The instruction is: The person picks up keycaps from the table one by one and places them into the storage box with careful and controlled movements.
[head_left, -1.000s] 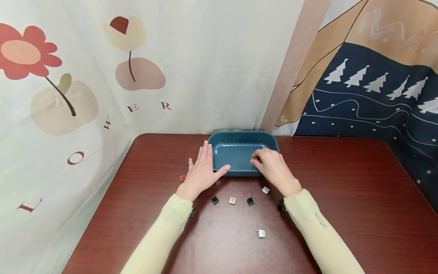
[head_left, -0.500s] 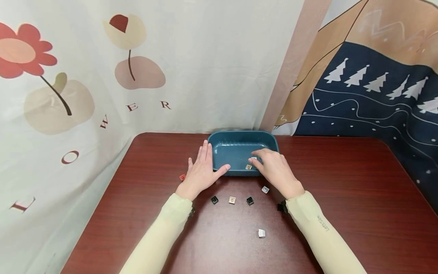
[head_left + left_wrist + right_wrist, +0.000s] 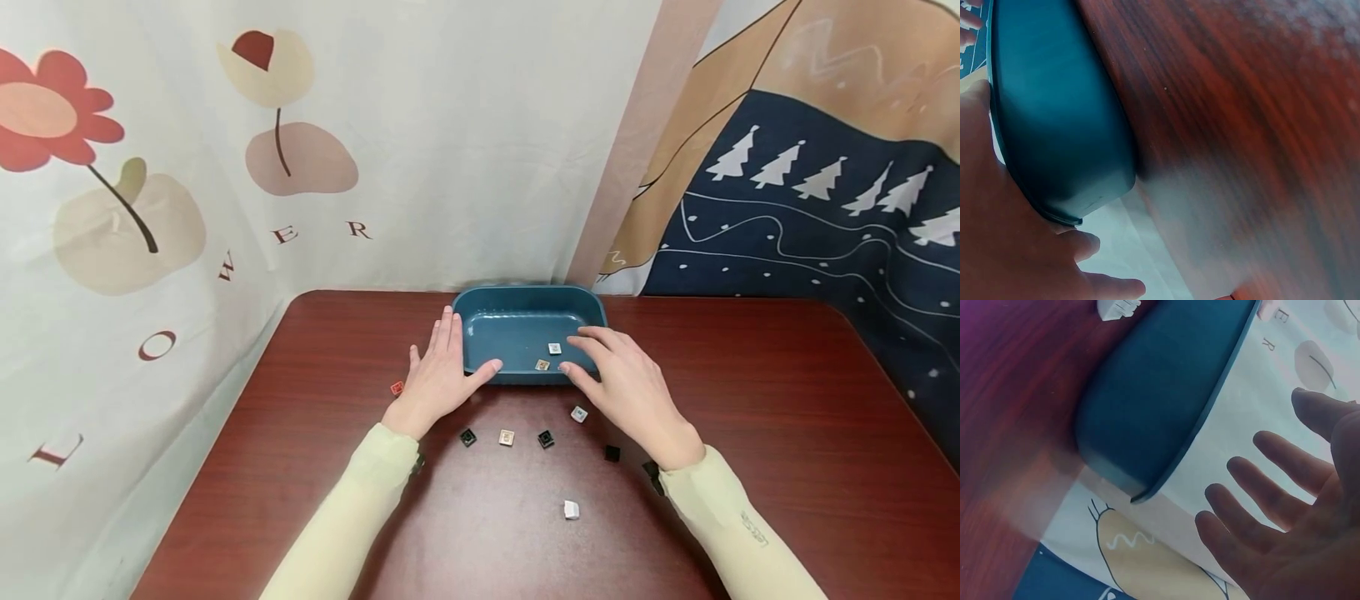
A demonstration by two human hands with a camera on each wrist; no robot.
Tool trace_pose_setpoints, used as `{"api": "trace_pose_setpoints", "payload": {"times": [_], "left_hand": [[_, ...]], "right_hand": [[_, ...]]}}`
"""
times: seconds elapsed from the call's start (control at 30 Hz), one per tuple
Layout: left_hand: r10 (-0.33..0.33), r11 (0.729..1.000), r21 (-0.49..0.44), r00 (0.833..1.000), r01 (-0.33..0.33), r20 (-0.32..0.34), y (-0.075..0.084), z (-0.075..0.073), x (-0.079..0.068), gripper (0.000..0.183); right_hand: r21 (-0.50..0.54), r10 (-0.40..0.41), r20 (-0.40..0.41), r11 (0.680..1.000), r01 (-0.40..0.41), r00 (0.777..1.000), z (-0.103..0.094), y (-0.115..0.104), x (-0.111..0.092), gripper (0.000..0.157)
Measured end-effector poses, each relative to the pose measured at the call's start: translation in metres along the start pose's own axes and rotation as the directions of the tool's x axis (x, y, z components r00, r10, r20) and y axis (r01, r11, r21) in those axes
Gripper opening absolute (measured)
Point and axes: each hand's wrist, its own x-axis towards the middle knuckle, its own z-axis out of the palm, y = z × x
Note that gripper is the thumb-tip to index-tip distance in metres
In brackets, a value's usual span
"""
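Observation:
A blue plastic bin (image 3: 517,378) stands at the back of the table, with a white keycap (image 3: 554,348) and a beige keycap (image 3: 542,365) on its floor near the front right. My left hand (image 3: 429,385) rests against the bin's left end, fingers straight and thumb reaching over the front rim. Over the front right corner is my right hand (image 3: 633,392), its fingers spread and nothing between them. In the right wrist view the fingers (image 3: 1272,481) are apart beside the bin's outer wall (image 3: 1147,394). A pale blue and white keycap (image 3: 579,414) lies just below the right hand.
Several loose keycaps lie on the dark red table (image 3: 750,400): a black one (image 3: 545,438), a beige one (image 3: 507,437), another black one (image 3: 468,437), a dark one (image 3: 612,453) and a white one (image 3: 572,510). A red keycap (image 3: 397,387) sits left of the left hand. Printed curtains (image 3: 450,167) hang behind.
My right hand has let go of the keycaps, which now lie in the bin, and has drawn back right with its fingers spread. The left hand stays at the bin's left end.

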Motion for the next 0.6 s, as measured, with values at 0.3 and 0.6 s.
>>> {"api": "trace_pose_setpoints", "payload": {"times": [0.3,0.6], "left_hand": [[-0.004,1.000,-0.002,1.000,0.004,0.005,0.000,-0.001,-0.002,0.111],[-0.001,1.000,-0.003,1.000,0.001,-0.003,-0.001,0.000,0.000,0.110]], "right_hand": [[-0.014,-0.023,0.011,1.000,0.023,1.000,-0.007,0.002,-0.020,0.054],[-0.053,-0.084,0.028,0.995,0.086,0.996,-0.010,0.004,-0.036,0.065]]}}
